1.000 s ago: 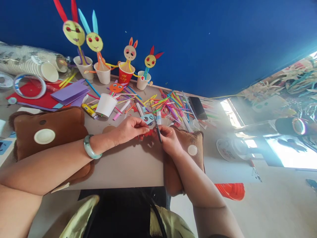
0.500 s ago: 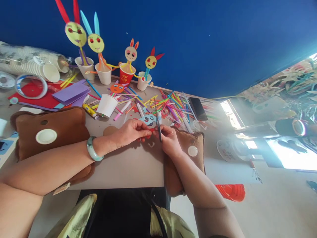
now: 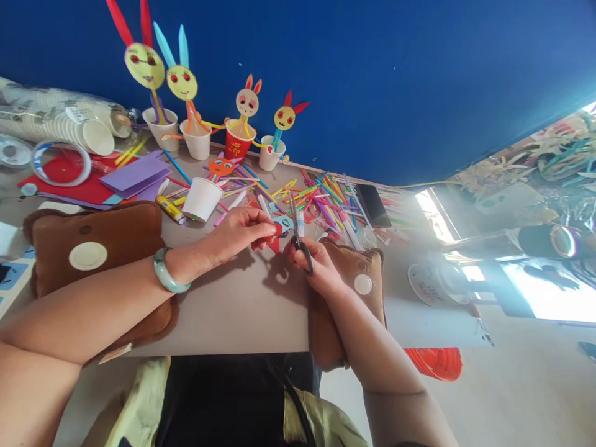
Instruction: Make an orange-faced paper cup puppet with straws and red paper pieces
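My left hand [image 3: 242,233], a green bangle on its wrist, pinches a small red paper piece [image 3: 276,239] above the grey table [image 3: 233,304]. Close to its right, my right hand [image 3: 313,266] grips black-handled scissors [image 3: 298,239], their blades pointing up and away beside the red piece. Both forearms rest on brown cushions [image 3: 97,248].
Rabbit-faced stick figures stand in paper cups [image 3: 195,139] along the blue wall. A tipped white cup [image 3: 201,198], a glue stick [image 3: 168,208], purple and red paper sheets [image 3: 133,174], several coloured straws [image 3: 321,192], a black phone [image 3: 372,203] and stacked cups [image 3: 60,121] lie about.
Both hands have lifted slightly and moved apart. The red piece now shows more fully between them, and the scissors have turned so their black handles show in my right hand.
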Tool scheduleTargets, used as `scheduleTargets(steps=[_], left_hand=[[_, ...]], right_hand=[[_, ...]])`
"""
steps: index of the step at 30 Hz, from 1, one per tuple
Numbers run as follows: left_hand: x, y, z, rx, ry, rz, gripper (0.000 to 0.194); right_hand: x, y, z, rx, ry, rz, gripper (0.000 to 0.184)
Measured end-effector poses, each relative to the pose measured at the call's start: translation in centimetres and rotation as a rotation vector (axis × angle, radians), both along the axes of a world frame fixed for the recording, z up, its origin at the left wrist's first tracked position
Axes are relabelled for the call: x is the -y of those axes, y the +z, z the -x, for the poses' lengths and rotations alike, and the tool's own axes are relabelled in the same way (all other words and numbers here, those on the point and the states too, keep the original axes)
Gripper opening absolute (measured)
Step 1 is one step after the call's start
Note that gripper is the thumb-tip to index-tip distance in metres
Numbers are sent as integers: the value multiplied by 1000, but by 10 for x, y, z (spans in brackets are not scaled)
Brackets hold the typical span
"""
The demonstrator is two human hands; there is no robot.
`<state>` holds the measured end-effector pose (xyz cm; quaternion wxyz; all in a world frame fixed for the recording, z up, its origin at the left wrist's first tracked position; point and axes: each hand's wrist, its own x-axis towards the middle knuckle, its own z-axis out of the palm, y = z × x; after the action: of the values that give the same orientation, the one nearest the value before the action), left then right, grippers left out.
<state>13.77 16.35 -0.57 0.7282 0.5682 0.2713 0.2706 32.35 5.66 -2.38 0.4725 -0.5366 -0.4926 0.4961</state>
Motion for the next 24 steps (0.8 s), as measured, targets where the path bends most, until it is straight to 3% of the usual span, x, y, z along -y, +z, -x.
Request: scheduleTargets(steps=[7, 24], left_hand=[[-4, 5, 2, -2, 27, -37, 11], [-2, 13, 3, -27, 19, -80, 10]], right_hand=[[-1, 12, 4, 87, 173, 70, 60], [0, 9, 2, 50, 201, 89, 59]])
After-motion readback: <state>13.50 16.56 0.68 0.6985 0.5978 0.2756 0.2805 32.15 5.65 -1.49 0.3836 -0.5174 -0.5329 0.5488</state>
